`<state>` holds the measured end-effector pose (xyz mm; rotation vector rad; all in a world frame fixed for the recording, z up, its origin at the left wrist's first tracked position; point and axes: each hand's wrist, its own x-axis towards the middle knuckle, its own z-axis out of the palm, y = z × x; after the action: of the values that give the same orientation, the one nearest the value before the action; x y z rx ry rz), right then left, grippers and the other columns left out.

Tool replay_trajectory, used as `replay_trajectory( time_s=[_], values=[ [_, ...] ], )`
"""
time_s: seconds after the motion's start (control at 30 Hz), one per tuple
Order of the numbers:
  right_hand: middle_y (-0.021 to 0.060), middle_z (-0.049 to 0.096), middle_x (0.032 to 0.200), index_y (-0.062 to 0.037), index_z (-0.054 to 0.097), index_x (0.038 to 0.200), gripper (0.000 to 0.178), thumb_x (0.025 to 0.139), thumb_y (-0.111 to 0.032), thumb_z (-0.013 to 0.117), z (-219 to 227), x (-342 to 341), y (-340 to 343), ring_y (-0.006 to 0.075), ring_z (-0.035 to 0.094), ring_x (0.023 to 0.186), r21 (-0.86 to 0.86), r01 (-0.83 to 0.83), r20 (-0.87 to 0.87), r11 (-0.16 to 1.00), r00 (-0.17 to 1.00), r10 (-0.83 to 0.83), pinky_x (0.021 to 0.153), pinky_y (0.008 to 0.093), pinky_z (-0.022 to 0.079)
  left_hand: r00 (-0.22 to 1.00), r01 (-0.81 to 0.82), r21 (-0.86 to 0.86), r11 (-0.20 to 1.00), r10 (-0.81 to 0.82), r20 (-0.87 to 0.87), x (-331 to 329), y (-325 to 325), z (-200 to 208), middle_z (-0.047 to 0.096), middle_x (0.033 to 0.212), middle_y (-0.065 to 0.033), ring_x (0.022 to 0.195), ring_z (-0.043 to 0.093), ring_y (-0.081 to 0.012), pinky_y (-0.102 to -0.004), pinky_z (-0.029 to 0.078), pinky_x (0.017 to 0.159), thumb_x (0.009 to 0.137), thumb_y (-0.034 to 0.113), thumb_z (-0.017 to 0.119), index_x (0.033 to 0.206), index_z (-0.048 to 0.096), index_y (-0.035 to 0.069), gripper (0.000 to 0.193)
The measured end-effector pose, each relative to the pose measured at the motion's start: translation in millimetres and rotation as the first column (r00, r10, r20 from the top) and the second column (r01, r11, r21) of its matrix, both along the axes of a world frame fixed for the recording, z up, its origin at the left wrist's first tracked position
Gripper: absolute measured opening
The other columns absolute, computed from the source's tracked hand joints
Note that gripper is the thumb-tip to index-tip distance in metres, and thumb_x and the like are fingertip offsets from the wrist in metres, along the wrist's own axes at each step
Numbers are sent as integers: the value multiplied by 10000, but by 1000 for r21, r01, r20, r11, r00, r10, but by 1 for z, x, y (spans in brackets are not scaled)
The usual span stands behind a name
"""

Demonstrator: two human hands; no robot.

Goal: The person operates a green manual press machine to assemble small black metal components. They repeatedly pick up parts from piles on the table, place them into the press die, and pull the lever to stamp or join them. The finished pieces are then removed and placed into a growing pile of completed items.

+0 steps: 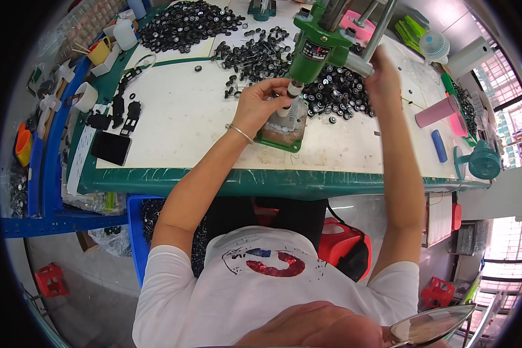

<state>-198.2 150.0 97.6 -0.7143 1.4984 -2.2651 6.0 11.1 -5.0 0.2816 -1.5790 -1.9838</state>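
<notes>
A green hand press (311,58) with a metal ram stands on the worktable (174,139). Below its ram, my left hand (260,107) is closed in a pinch at the fixture. A small black part (288,108) shows at the fingertips, partly hidden by them. My right hand (384,84) is raised beside the press's metal lever (381,35). Motion smears its fingers, so whether it grips the lever cannot be seen. Small black wheels (339,93) with silvery centres lie heaped next to the press. Behind my left hand is a pile of black wheels on metal pins (258,55).
A larger heap of black wheels (185,26) lies at the far left. A dark phone (111,148) and black plastic parts (132,118) rest on the left. On the right are a pink cylinder (437,111), a blue object (439,145) and a teal fan (482,160).
</notes>
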Motion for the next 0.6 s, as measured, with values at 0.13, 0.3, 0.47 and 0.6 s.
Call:
replay_trajectory(
  time_s=[0.13, 0.3, 0.47, 0.6],
  values=[
    [124, 613, 1155, 16, 545, 1209, 449, 992, -354, 411, 98, -58, -3, 227, 579, 1013, -29, -240, -245, 970, 943, 226, 909, 364, 422, 997, 2, 67, 998, 3, -80, -9, 2, 0, 651, 902, -15, 809, 584, -68, -222, 475, 748, 722, -54, 703, 1090, 643, 23, 381],
    [93, 576, 811, 4, 536, 1055, 457, 919, -432, 543, 194, -25, -48, 150, 570, 635, -20, -57, -116, 998, 992, 54, 492, 265, 481, 996, 22, 46, 999, -18, -82, -10, 1, 3, 652, 924, -19, 835, 590, -75, -222, 481, 758, 724, -59, 697, 1075, 638, 23, 365],
    [-9, 477, 633, -29, 519, 925, 140, 897, -166, 504, 193, -79, -76, 21, 254, 355, -24, -118, -218, 993, 970, 110, 286, 160, 183, 996, 17, -33, 999, -19, -83, -11, -5, 3, 654, 899, -13, 815, 589, -68, -215, 485, 741, 726, -51, 700, 1077, 636, 24, 365],
    [5, 493, 664, -19, 538, 937, 160, 894, -172, 520, 194, -62, -63, 28, 295, 379, -164, -76, -326, 983, 945, 18, 309, 161, 200, 996, 28, -22, 999, -30, -79, -12, -2, 5, 650, 869, 2, 810, 583, -57, -202, 482, 712, 722, -40, 708, 1077, 638, 30, 368]
  ],
)
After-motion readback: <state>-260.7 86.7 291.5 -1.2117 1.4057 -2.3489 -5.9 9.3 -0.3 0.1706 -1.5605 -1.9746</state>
